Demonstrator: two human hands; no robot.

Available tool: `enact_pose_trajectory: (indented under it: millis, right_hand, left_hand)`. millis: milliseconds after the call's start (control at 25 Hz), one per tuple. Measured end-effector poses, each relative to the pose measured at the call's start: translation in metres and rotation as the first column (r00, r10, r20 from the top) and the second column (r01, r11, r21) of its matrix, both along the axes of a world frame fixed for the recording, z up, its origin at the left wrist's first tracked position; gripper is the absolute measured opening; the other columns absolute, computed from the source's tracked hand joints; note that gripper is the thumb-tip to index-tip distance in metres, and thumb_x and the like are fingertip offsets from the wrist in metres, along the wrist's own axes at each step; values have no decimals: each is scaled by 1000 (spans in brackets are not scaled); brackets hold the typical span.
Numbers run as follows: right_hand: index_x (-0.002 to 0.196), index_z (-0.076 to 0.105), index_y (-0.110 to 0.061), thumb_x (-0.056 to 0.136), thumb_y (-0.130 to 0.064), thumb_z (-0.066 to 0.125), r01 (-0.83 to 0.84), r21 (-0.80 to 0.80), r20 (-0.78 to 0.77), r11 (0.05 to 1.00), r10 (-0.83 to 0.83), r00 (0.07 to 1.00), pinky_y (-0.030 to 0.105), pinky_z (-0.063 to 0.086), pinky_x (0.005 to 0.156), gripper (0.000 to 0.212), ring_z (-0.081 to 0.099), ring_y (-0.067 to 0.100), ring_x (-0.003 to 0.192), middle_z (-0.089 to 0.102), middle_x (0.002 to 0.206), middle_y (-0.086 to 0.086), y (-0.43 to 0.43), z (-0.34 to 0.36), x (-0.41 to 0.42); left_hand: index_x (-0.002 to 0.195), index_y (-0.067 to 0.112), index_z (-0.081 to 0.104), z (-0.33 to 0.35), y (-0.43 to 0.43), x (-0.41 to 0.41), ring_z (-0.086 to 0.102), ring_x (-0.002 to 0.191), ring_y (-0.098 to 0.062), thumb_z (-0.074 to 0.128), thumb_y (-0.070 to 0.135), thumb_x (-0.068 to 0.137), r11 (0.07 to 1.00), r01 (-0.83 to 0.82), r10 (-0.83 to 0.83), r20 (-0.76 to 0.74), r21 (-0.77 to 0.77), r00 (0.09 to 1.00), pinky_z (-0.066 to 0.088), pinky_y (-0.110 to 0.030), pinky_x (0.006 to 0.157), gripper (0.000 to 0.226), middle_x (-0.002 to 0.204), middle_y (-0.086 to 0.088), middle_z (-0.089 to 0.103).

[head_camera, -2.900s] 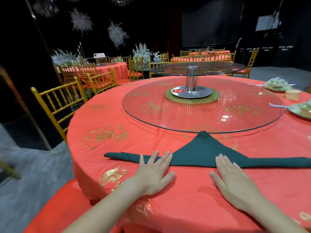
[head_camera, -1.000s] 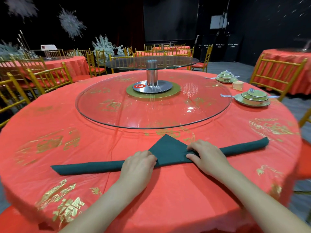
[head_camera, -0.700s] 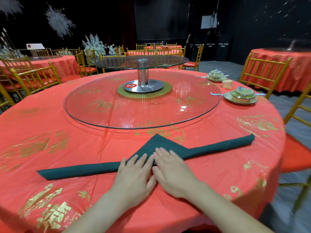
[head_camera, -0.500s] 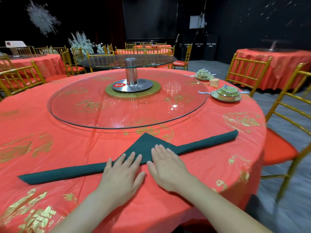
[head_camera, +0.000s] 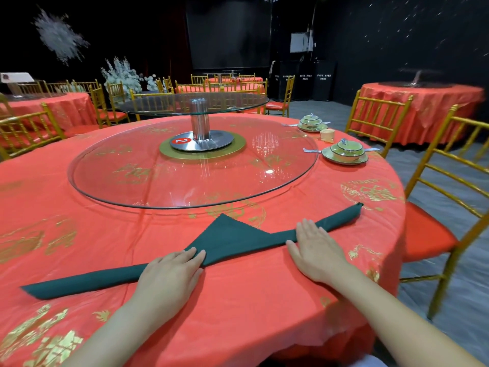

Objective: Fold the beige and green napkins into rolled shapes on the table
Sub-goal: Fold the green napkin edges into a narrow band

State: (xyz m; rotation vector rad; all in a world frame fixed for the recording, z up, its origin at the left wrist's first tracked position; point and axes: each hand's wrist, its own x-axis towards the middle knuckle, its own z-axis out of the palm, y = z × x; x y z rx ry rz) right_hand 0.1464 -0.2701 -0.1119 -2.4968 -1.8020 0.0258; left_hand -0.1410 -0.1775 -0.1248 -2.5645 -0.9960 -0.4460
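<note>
the big round table (head_camera: 238, 313) has a red cloth with gold pictures on it. a round glass turntable (head_camera: 132, 181) sits in the middle of it.

the green napkin (head_camera: 232, 239) lies on the red cloth near the person, between the turntable and the table's edge. it is a long thin strip. its long way runs from low on the left to higher up on the right. in the middle a flat triangle sticks out, and its tip points away from the person, toward the turntable. the napkin is dark green and looks smooth. the right edge of the triangle is a little wavy.

the left hand (head_camera: 169, 274) lies flat, palm down, on the left part of the strip. its fingers (head_camera: 190, 256) are straight and close together, and the tips touch the bottom corner of the triangle.

the right hand (head_camera: 315, 247) lies flat too, palm down. its fingers (head_camera: 308, 229) are straight and close together, and they press on the right part of the strip. its palm rests on the red cloth.

neither hand curls round anything.

far off on the right side of the table are two green bowls with lids on plates (head_camera: 346, 152), and a small beige roll (head_camera: 327, 135) stands between them.
</note>
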Motion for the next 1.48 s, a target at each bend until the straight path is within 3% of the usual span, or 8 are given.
enact_pose_trajectory:
  millis: [280, 520, 800, 960, 1120, 1240, 1320, 1480]
  right_hand:
    - [149, 11, -6, 99, -48, 18, -21, 108, -3, 994, 22, 1000, 36, 4, 118, 66, 5, 22, 146, 8, 157, 13, 4, 1, -3]
    - [90, 75, -17, 72, -29, 69, -551, 329, 326, 767, 456, 828, 28, 56, 77, 22, 70, 12, 88, 74, 96, 0, 27, -2, -34]
    - [72, 65, -17, 79, -18, 41, -459, 130, 321, 879, 401, 858, 27, 52, 50, 24, 68, 18, 62, 69, 71, -1, 38, 3, 9]
    - [109, 67, -14, 88, -17, 48, -278, 175, 266, 945, 226, 937, 27, 53, 82, 28, 63, 13, 108, 68, 113, 3, 27, 15, 39]
    - [147, 28, -17, 98, -33, 32, -226, 87, 78, 970, 219, 973, 27, 15, 116, 52, 18, 13, 144, 24, 155, 2, 27, 16, 39]
    - [150, 12, -18, 87, -57, 2, -281, 47, -67, 959, 284, 957, 25, -3, 115, 75, -2, 8, 145, 4, 158, -2, 31, 4, 21]
    - [150, 8, -19, 70, -75, -17, -275, 55, -90, 960, 280, 956, 23, -6, 113, 101, -8, 2, 142, 1, 158, -4, 31, -4, 18]
    - [150, 5, -22, 50, -79, -36, -282, 55, -78, 958, 286, 955, 18, -10, 111, 122, -14, -4, 136, -3, 156, -10, 34, -10, 24]
  left_hand:
    - [95, 26, 75, -3, 0, 2, 70, 76, -15, 36, 40, 78, 1000, -2, 2, 8, -4, 1000, 53, -27, 54, 44, 92, 8, 73]
    - [70, 25, 69, 8, 0, 18, 62, 58, -18, 89, 28, 50, 999, -12, 11, -5, -39, 1000, 41, -24, 41, 28, 79, 8, 67]
    - [61, 27, 60, 16, 5, 74, 56, 54, -17, 88, 30, 49, 997, 51, -57, -116, -52, 992, 25, -27, 41, 30, 64, 8, 56]
    - [58, 23, 60, 18, 9, 130, 56, 52, -17, 80, 27, 55, 991, 131, -133, -143, -28, 981, 25, -23, 41, 20, 60, 6, 56]
    - [54, 22, 61, 19, 12, 168, 55, 50, -14, 78, 25, 51, 982, 180, -187, -131, -63, 973, 32, -21, 40, 17, 52, 6, 55]
    - [92, 18, 69, 14, 11, 166, 66, 88, -18, 76, 40, 70, 977, 146, -146, 13, -156, 989, 49, -29, 63, 31, 92, 1, 69]
    - [142, 10, 33, 9, 9, 150, 29, 140, -20, 25, 57, 91, 913, 25, -61, -77, -407, 995, 26, -44, 110, 71, 151, -7, 32]
    - [150, 19, -6, 13, 1, 90, -11, 145, -22, 4, 68, 86, 840, -97, 6, -170, -534, 985, -5, -62, 110, 81, 158, 6, -14]
